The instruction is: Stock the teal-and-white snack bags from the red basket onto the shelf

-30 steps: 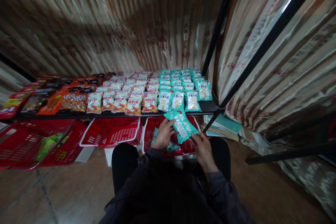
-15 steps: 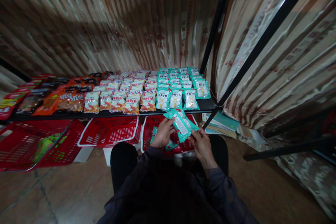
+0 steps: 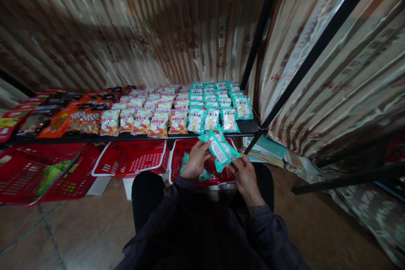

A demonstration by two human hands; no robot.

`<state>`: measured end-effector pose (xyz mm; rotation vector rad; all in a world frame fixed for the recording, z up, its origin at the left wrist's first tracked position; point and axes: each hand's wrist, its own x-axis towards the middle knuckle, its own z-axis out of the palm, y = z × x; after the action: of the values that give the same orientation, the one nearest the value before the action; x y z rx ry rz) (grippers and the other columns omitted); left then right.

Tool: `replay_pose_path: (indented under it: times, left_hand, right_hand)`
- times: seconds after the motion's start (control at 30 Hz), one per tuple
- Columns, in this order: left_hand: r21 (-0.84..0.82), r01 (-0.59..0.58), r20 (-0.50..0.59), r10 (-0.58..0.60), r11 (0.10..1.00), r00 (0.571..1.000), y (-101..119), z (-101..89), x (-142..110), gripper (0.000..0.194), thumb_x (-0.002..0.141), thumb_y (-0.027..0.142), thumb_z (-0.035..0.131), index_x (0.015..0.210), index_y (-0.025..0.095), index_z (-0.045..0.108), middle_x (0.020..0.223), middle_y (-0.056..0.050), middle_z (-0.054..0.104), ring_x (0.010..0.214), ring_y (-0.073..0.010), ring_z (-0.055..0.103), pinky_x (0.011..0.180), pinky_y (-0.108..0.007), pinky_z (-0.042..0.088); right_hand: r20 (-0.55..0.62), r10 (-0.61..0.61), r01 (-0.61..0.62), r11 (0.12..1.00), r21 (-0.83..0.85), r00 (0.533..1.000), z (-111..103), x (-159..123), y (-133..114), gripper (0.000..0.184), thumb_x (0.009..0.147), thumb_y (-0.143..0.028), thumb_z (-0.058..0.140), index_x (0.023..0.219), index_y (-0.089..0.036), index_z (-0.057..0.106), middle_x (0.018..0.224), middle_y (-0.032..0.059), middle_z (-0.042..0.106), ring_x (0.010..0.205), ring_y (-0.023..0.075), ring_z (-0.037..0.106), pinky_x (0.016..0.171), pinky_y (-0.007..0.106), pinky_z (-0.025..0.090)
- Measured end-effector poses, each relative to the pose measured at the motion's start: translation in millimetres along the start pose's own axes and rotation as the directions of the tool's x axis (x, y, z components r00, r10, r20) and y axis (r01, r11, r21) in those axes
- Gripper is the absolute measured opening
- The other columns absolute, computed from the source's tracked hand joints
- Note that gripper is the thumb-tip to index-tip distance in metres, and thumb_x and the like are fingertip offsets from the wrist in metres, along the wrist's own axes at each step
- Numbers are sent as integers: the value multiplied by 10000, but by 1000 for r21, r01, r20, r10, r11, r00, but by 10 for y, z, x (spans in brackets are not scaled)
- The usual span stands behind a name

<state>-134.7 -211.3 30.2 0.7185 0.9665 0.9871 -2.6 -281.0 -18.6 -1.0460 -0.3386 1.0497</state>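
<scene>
A teal snack bag (image 3: 220,150) is stretched between my two hands, its printed back panel facing up. My left hand (image 3: 198,158) pinches its upper left corner, and my right hand (image 3: 245,173) grips the lower right end. Beneath it stands a red basket (image 3: 173,164) with a white rim, holding more teal bags (image 3: 205,175), partly covered by my hands. Just beyond, rows of teal snack bags (image 3: 211,119) stand with their fronts toward me on the black shelf (image 3: 248,126).
White-and-orange snack bags (image 3: 158,123) and orange bags (image 3: 84,120) fill the shelf leftward. Below are a red basket (image 3: 133,158) and another with green packets (image 3: 55,175). Papers (image 3: 268,147) lie right of a black shelf post (image 3: 284,86). Pleated curtains (image 3: 158,25) hang behind.
Almost nothing differs. Both hands keep hold of the teal snack bag, which has shifted very slightly to the right.
</scene>
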Motion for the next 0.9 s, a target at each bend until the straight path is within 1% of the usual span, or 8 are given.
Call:
replay_pose_path:
  times: [0.33, 0.43, 0.53, 0.6, 0.63, 0.7, 0.8, 0.9]
  left_hand:
    - [1, -25, 27, 25, 1000, 999, 33, -10, 4, 336, 688, 420, 727, 909, 203, 595, 986, -55, 680, 834, -168, 641, 794, -292, 485]
    - [5, -10, 12, 10, 1000, 1000, 28, -29, 7, 359, 675, 415, 737, 929, 206, 592, 975, -48, 677, 823, -158, 643, 796, -293, 486]
    - [12, 5, -2, -5, 1000, 1000, 20, -54, 12, 369, 656, 413, 750, 912, 197, 596, 967, -48, 678, 802, -149, 639, 787, -290, 490]
    - [11, 0, -7, 0, 1000, 1000, 25, -61, 9, 359, 657, 402, 749, 912, 195, 604, 966, -50, 683, 795, -146, 635, 774, -281, 496]
    - [13, -4, -12, 4, 1000, 1000, 32, -61, 5, 352, 662, 395, 745, 918, 195, 608, 966, -51, 686, 794, -147, 634, 766, -277, 498]
    - [22, -14, -21, 14, 1000, 1000, 50, -54, -4, 341, 679, 388, 732, 937, 197, 617, 973, -54, 691, 803, -154, 635, 755, -272, 500]
    - [32, -21, -34, 22, 999, 999, 70, -43, -13, 324, 694, 389, 723, 940, 200, 628, 985, -61, 694, 818, -168, 641, 744, -274, 498]
    - [23, -26, -40, 27, 999, 999, 66, -41, -8, 315, 702, 388, 723, 931, 195, 627, 961, -61, 690, 798, -162, 638, 736, -276, 501]
  right_hand:
    - [-46, 6, -7, 1000, -17, 999, -61, 54, 81, 367, 516, -349, 842, 744, -200, 596, 733, -30, 643, 640, 117, 619, 580, 255, 575]
    - [-77, -59, 51, 994, -99, 995, -103, 67, 128, 463, 564, -385, 812, 941, -227, 595, 693, -57, 599, 609, 116, 602, 556, 251, 553]
    - [-47, -182, 162, 945, -284, 982, -157, 62, 157, 594, 665, -421, 744, 1188, -245, 525, 706, -64, 570, 592, 118, 588, 562, 260, 536]
    - [43, -295, 280, 839, -466, 955, -194, 53, 161, 516, 759, -445, 656, 1211, -222, 543, 813, -6, 615, 698, 154, 619, 641, 304, 548]
    - [104, -361, 355, 751, -556, 927, -210, 47, 158, 455, 800, -449, 608, 1187, -213, 575, 904, 36, 636, 808, 187, 634, 715, 342, 553]
    - [237, -490, 503, 532, -682, 839, -233, 35, 145, 372, 861, -432, 526, 1144, -211, 626, 1142, 106, 610, 1073, 250, 589, 896, 431, 512]
    - [417, -582, 652, 276, -706, 698, -247, 13, 115, 360, 915, -330, 446, 1228, -245, 603, 1407, 112, 461, 1313, 269, 440, 1069, 497, 386]
    - [559, -580, 755, 156, -637, 592, -242, -14, 94, 435, 914, -207, 409, 1322, -285, 535, 1484, 70, 410, 1380, 254, 372, 1119, 508, 331]
